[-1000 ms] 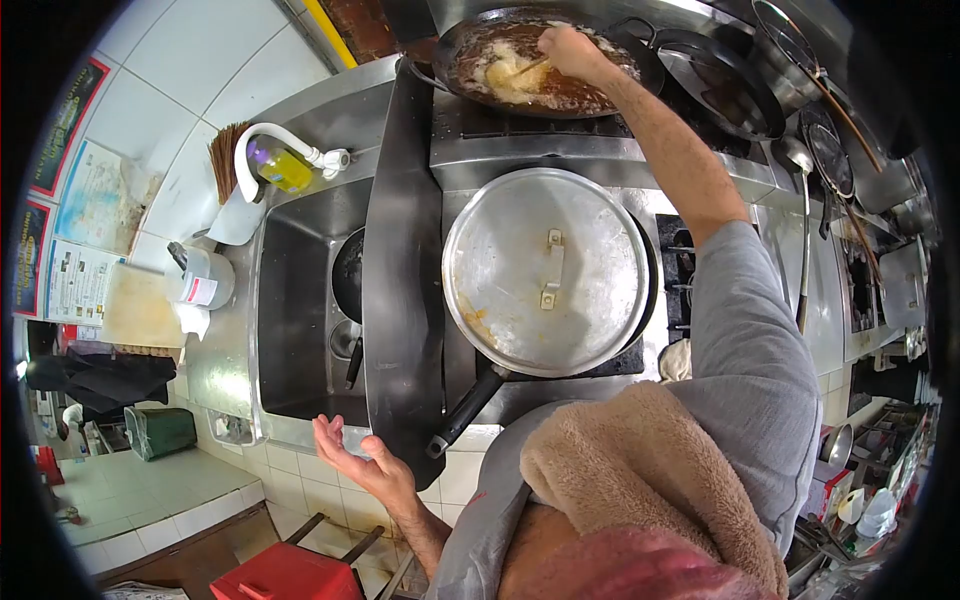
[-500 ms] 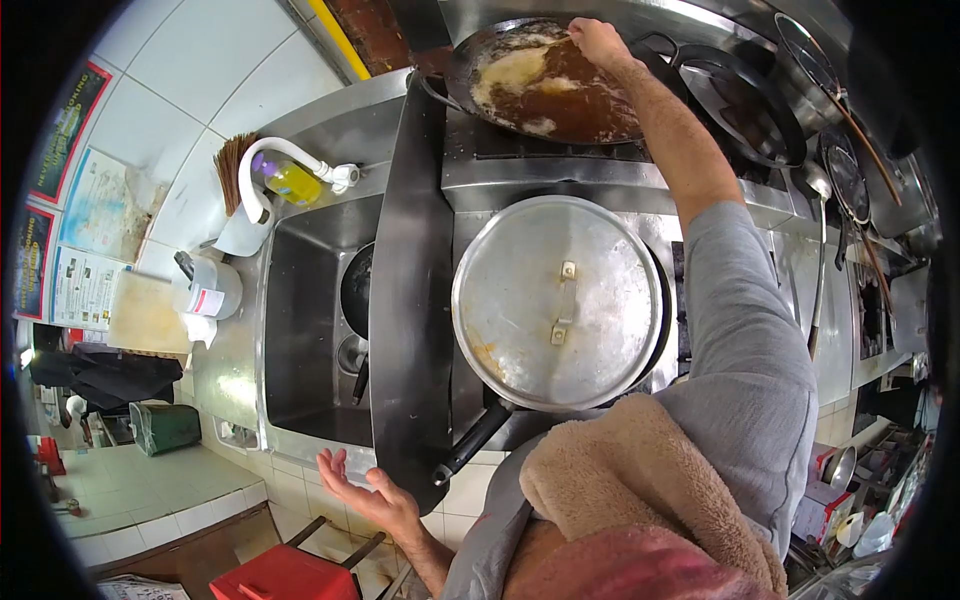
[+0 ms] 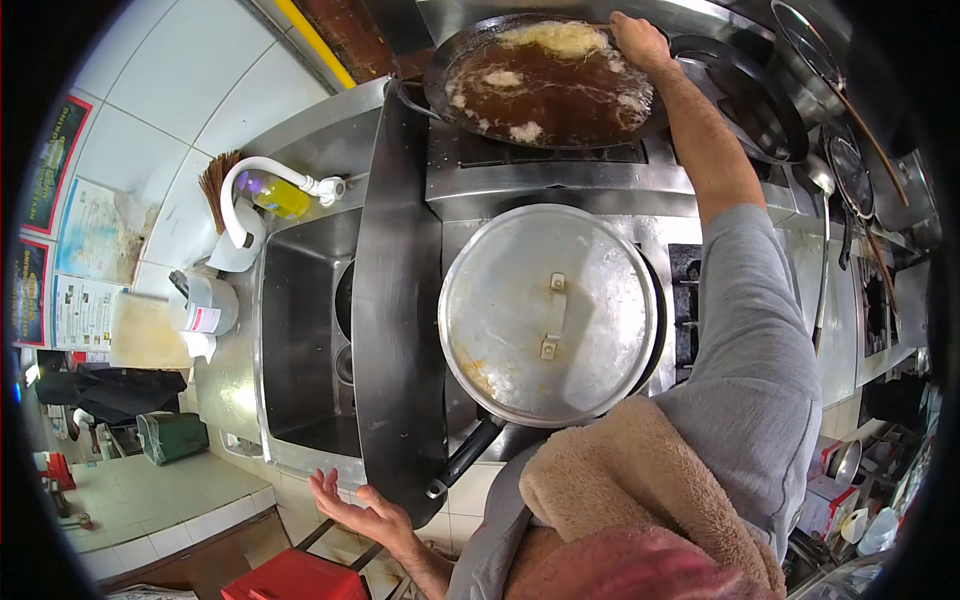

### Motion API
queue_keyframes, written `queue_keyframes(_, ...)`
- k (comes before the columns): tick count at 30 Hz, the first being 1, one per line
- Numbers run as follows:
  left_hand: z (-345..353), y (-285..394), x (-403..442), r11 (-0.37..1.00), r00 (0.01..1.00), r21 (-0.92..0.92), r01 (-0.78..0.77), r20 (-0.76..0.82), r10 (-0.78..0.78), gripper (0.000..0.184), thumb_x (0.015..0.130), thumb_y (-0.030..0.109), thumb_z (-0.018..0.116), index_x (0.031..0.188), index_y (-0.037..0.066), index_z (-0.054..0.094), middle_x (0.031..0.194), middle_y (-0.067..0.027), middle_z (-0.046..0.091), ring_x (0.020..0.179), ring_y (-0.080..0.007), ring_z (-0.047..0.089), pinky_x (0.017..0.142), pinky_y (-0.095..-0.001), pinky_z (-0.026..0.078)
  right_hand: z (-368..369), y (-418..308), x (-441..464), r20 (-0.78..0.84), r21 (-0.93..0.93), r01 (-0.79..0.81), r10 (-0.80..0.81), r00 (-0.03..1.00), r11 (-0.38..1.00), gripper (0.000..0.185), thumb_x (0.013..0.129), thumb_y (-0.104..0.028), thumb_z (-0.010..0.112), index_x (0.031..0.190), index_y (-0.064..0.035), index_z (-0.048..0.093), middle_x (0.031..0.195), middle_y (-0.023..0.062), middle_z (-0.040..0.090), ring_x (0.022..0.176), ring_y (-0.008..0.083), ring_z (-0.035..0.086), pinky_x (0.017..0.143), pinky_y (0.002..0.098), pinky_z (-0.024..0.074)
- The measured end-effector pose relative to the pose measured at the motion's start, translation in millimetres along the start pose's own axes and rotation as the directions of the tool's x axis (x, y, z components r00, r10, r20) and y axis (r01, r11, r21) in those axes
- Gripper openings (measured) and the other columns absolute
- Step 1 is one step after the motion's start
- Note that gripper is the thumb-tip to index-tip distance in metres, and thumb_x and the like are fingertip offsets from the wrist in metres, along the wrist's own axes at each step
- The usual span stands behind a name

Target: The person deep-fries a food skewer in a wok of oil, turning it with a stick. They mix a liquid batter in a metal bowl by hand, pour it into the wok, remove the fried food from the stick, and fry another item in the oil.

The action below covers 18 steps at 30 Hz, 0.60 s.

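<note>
Over the far right rim of a big wok (image 3: pixel 540 105) of bubbling brown oil is my right hand (image 3: pixel 640 44), its fingers closed together. What they pinch is hidden; a thin pale line shows beside the fingertips. Against the wok's far side floats a long pale battered piece (image 3: pixel 556 38), with smaller bits of frying batter (image 3: pixel 525 131) scattered through the oil. My left hand (image 3: pixel 362 512) is held palm up with fingers spread, holding nothing, near the front of the sink and the steel partition.
A large pan with a metal lid (image 3: pixel 510 320) stands on the nearer burner, its black handle (image 3: pixel 467 458) pointing toward me. At left is a sink (image 3: pixel 310 400) with a white tap (image 3: pixel 262 168), behind a steel partition (image 3: pixel 405 300). A black pan (image 3: pixel 740 105) and a ladle (image 3: pixel 822 180) are at right.
My right hand has moved right along the wok's far rim. The long battered piece has shifted to the far side, and small bits have spread out. My left hand stays open.
</note>
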<state>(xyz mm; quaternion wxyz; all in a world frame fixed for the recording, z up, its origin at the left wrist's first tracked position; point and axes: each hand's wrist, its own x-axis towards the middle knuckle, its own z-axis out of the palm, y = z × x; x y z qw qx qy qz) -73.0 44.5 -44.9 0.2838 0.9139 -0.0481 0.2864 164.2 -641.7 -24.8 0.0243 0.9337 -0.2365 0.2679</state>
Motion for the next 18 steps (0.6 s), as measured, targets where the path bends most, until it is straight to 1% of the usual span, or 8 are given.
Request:
queue_keyframes(3,-0.5,1.0,0.7,1.000,1.000,-0.002,0.005,0.007,-0.005,0.068,0.092,0.048,0.038,0.134,-0.003,0.026,0.125,-0.0220,0.039,0.103,-0.0303,0.049,0.092,-0.0440,0.036,-11.9,20.5,-12.6,-0.012,-0.071,0.004,-0.005,1.000,0.997,0.021,0.091,-0.028,0.041,0.103,-0.0146,0.051,0.089,0.0202,0.061,0.089,0.0409,0.058,0.073,0.0517,0.0455)
queue_keyframes(7,0.0,0.0,0.6,0.999,1.000,-0.031,-0.011,-0.002,0.011,0.068,0.092,0.049,0.038,0.134,-0.004,0.027,0.125,-0.0216,0.039,0.103,-0.0298,0.049,0.092,-0.0437,0.036,-35.6,36.4,-33.6,0.086,-0.153,-0.021,0.034,0.996,0.988,0.021,0.089,-0.025,0.043,0.104,-0.0127,0.052,0.089,0.0192,0.062,0.089,0.0393,0.058,0.073,0.0502,0.0463)
queue_keyframes(9,-1.3,-0.2,0.6,0.999,1.000,-0.043,-0.017,0.004,0.017,0.069,0.091,0.049,0.038,0.134,-0.004,0.027,0.125,-0.0216,0.039,0.104,-0.0297,0.049,0.092,-0.0436,0.036,-41.9,49.2,-48.6,-0.012,-0.189,0.081,-0.084,0.996,0.979,0.022,0.088,-0.022,0.044,0.103,-0.0106,0.055,0.087,0.0180,0.062,0.092,0.0375,0.058,0.075,0.0493,0.0459)
queue_keyframes(10,-1.4,0.9,1.3,0.998,1.000,-0.054,-0.012,0.007,0.013,0.069,0.091,0.050,0.038,0.133,-0.004,0.027,0.126,-0.0215,0.039,0.104,-0.0297,0.048,0.092,-0.0435,0.036,-44.2,53.4,-53.6,-0.010,-0.194,0.079,-0.082,0.997,0.978,0.022,0.088,-0.022,0.044,0.103,-0.0106,0.055,0.087,0.0180,0.062,0.092,0.0375,0.058,0.075,0.0493,0.0459)
queue_keyframes(12,-2.2,0.9,1.2,0.998,1.000,-0.069,-0.007,0.017,0.008,0.070,0.091,0.050,0.039,0.133,-0.004,0.027,0.126,-0.0215,0.038,0.104,-0.0296,0.048,0.092,-0.0433,0.036,-59.7,51.6,-68.5,0.086,-0.082,0.001,0.006,0.996,0.997,0.023,0.086,-0.021,0.047,0.102,-0.0095,0.058,0.093,0.0171,0.063,0.095,0.0357,0.057,0.079,0.0461,0.0457)
queue_keyframes(13,-2.4,-0.7,1.4,0.996,1.000,-0.083,-0.012,0.019,0.014,0.071,0.091,0.050,0.039,0.133,-0.004,0.027,0.126,-0.0213,0.038,0.104,-0.0296,0.048,0.092,-0.0434,0.036,-68.2,49.7,-72.8,0.088,-0.086,-0.001,0.009,0.996,0.996,0.023,0.086,-0.021,0.047,0.102,-0.0095,0.058,0.093,0.0171,0.063,0.095,0.0357,0.057,0.079,0.0461,0.0457)
queue_keyframes(15,-3.4,-1.4,1.4,0.995,1.000,-0.102,-0.018,0.022,0.020,0.071,0.090,0.051,0.039,0.133,-0.004,0.027,0.127,-0.0212,0.037,0.104,-0.0296,0.048,0.092,-0.0435,0.036,-78.1,51.2,-78.8,0.240,0.041,-0.097,0.084,0.967,0.994,0.024,0.085,-0.023,0.049,0.102,-0.0098,0.060,0.103,0.0176,0.060,0.098,0.0341,0.057,0.083,0.0420,0.0454)
queue_keyframes(18,-6.0,-0.7,0.0,0.990,1.000,-0.138,0.000,0.025,0.004,0.073,0.089,0.052,0.041,0.134,-0.004,0.027,0.128,-0.0208,0.036,0.104,-0.0296,0.048,0.092,-0.0442,0.036,-80.1,57.2,-85.2,0.289,0.082,-0.062,0.036,0.957,0.995,0.028,0.086,-0.026,0.050,0.102,-0.0058,0.059,0.108,0.0182,0.059,0.100,0.0336,0.056,0.083,0.0403,0.0453)
